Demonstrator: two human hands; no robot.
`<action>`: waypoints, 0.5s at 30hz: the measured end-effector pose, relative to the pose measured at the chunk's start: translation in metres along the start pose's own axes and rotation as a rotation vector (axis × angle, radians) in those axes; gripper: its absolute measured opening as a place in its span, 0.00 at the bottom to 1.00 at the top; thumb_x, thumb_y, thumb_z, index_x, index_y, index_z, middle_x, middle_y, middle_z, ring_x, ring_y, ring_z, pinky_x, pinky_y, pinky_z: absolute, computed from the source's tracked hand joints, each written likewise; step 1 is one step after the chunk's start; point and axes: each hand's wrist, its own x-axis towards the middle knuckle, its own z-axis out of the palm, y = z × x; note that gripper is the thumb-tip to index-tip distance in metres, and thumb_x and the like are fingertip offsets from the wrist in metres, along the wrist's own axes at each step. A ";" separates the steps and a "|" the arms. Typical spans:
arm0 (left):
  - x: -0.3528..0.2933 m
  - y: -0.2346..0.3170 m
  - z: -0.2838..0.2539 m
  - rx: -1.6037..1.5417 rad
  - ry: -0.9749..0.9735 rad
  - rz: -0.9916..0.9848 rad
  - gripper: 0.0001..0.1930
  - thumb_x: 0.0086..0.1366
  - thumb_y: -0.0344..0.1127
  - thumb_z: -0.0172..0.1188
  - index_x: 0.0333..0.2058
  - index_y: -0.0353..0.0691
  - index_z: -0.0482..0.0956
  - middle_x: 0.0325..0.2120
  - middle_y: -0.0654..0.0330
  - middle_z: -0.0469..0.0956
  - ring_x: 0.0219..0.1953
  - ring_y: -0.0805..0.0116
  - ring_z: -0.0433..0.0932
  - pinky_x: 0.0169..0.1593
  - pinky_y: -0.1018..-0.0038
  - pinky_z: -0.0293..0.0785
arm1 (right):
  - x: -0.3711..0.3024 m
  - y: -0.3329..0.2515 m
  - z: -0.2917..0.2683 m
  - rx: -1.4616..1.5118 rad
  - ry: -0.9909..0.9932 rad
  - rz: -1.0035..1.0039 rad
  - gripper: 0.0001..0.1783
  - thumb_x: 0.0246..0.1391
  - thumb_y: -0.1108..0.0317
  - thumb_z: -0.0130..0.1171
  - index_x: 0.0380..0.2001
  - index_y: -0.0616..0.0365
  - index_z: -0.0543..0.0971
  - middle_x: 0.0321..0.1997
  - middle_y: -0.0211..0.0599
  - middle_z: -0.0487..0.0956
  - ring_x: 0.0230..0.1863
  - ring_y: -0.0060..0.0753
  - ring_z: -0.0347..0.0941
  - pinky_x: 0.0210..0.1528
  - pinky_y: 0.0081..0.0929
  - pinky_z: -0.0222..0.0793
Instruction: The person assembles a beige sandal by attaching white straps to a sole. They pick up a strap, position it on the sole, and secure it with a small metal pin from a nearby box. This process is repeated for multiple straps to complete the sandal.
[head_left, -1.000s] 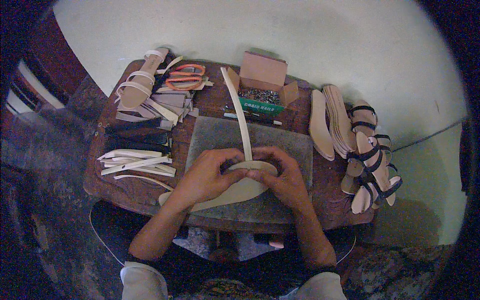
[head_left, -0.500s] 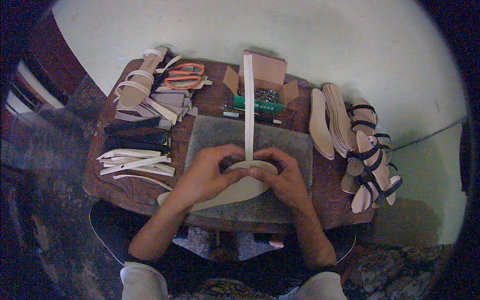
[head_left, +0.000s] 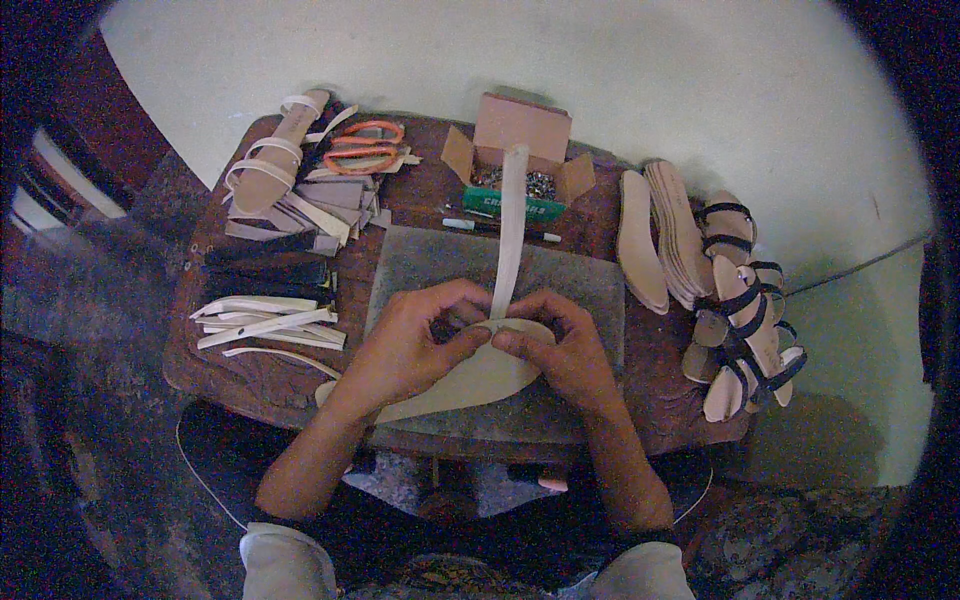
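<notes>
Both hands (head_left: 425,335) are pinching a cream, flat, foot-shaped sole (head_left: 465,395) at its rounded end, seemingly steadying a long off-white flexible strip (head_left: 512,220) whose base they are partly hiding.

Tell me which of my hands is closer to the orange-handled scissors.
Your left hand. It sits below the scissors in the picture, slightly right of them; your right hand is also below, but farther right.

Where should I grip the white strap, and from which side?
I'd pinch the white strap around its middle, coming from the person's right. That narrow length extends free beyond the sole, while the left hand and right hand crowd its lower end; its upper end overlaps the nail box in view.
</notes>
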 end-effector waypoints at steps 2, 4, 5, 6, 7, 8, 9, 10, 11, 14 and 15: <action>-0.001 -0.002 0.000 -0.010 0.002 0.022 0.11 0.56 0.28 0.60 0.39 0.37 0.75 0.27 0.57 0.79 0.29 0.73 0.77 0.31 0.74 0.72 | 0.000 0.000 0.000 0.011 -0.004 0.006 0.16 0.41 0.67 0.69 0.34 0.58 0.76 0.34 0.31 0.78 0.38 0.22 0.72 0.43 0.23 0.67; 0.000 0.003 0.000 0.000 -0.007 -0.031 0.09 0.56 0.29 0.59 0.37 0.37 0.76 0.27 0.57 0.79 0.28 0.73 0.77 0.30 0.74 0.71 | -0.001 0.000 0.000 0.011 0.003 0.012 0.15 0.41 0.67 0.69 0.32 0.58 0.76 0.32 0.31 0.78 0.37 0.22 0.72 0.41 0.22 0.67; 0.001 0.006 0.000 0.005 -0.011 -0.057 0.08 0.57 0.29 0.59 0.36 0.37 0.77 0.27 0.57 0.79 0.28 0.73 0.77 0.29 0.74 0.71 | -0.001 0.001 0.000 0.011 0.007 0.015 0.15 0.41 0.67 0.69 0.32 0.58 0.76 0.32 0.30 0.78 0.36 0.21 0.72 0.40 0.22 0.67; 0.001 0.009 0.000 0.021 -0.007 -0.080 0.07 0.57 0.29 0.59 0.35 0.37 0.77 0.26 0.57 0.79 0.27 0.73 0.77 0.29 0.74 0.70 | -0.001 0.000 0.000 0.015 0.007 0.026 0.14 0.41 0.67 0.69 0.31 0.57 0.76 0.31 0.30 0.78 0.35 0.21 0.72 0.40 0.21 0.67; 0.001 0.013 -0.001 0.036 -0.002 -0.104 0.06 0.57 0.29 0.59 0.34 0.37 0.77 0.25 0.57 0.79 0.26 0.73 0.76 0.28 0.74 0.70 | -0.001 -0.003 0.001 0.020 0.007 0.036 0.14 0.41 0.67 0.69 0.31 0.57 0.76 0.31 0.30 0.78 0.35 0.20 0.72 0.39 0.21 0.66; 0.001 0.014 0.000 0.052 0.003 -0.127 0.06 0.57 0.30 0.59 0.33 0.37 0.78 0.24 0.58 0.79 0.25 0.73 0.75 0.27 0.75 0.69 | -0.002 -0.004 0.001 0.024 0.007 0.047 0.14 0.41 0.67 0.69 0.30 0.57 0.76 0.30 0.30 0.78 0.34 0.20 0.72 0.38 0.21 0.66; 0.001 0.014 0.000 0.058 0.001 -0.156 0.06 0.57 0.30 0.59 0.33 0.37 0.78 0.24 0.58 0.79 0.23 0.74 0.75 0.27 0.75 0.69 | -0.002 -0.003 0.001 0.011 0.009 0.036 0.13 0.41 0.67 0.69 0.30 0.57 0.76 0.30 0.30 0.78 0.34 0.19 0.71 0.38 0.20 0.66; 0.001 0.015 0.000 0.063 -0.002 -0.186 0.06 0.57 0.30 0.59 0.33 0.37 0.78 0.23 0.58 0.78 0.22 0.74 0.74 0.26 0.75 0.68 | -0.002 -0.002 0.000 -0.001 0.011 0.026 0.13 0.41 0.67 0.69 0.30 0.57 0.76 0.30 0.29 0.78 0.34 0.19 0.71 0.38 0.20 0.66; 0.001 0.015 0.001 0.069 -0.004 -0.215 0.06 0.57 0.30 0.59 0.33 0.37 0.78 0.22 0.58 0.78 0.21 0.75 0.73 0.25 0.75 0.68 | -0.002 -0.002 0.000 -0.014 0.014 0.016 0.13 0.41 0.67 0.69 0.30 0.57 0.76 0.30 0.29 0.77 0.34 0.19 0.71 0.38 0.20 0.66; 0.001 0.013 0.002 0.107 0.023 -0.172 0.06 0.57 0.31 0.59 0.33 0.37 0.78 0.21 0.59 0.78 0.19 0.75 0.71 0.24 0.75 0.67 | -0.002 -0.002 0.000 -0.017 0.006 0.034 0.13 0.41 0.67 0.69 0.30 0.57 0.76 0.29 0.28 0.77 0.34 0.18 0.70 0.38 0.20 0.66; 0.000 0.012 0.003 0.106 0.026 -0.167 0.06 0.57 0.31 0.59 0.33 0.37 0.78 0.21 0.59 0.78 0.19 0.75 0.71 0.24 0.75 0.67 | -0.002 -0.001 0.000 -0.025 0.008 0.026 0.13 0.41 0.67 0.69 0.30 0.57 0.76 0.29 0.28 0.77 0.34 0.18 0.70 0.38 0.20 0.65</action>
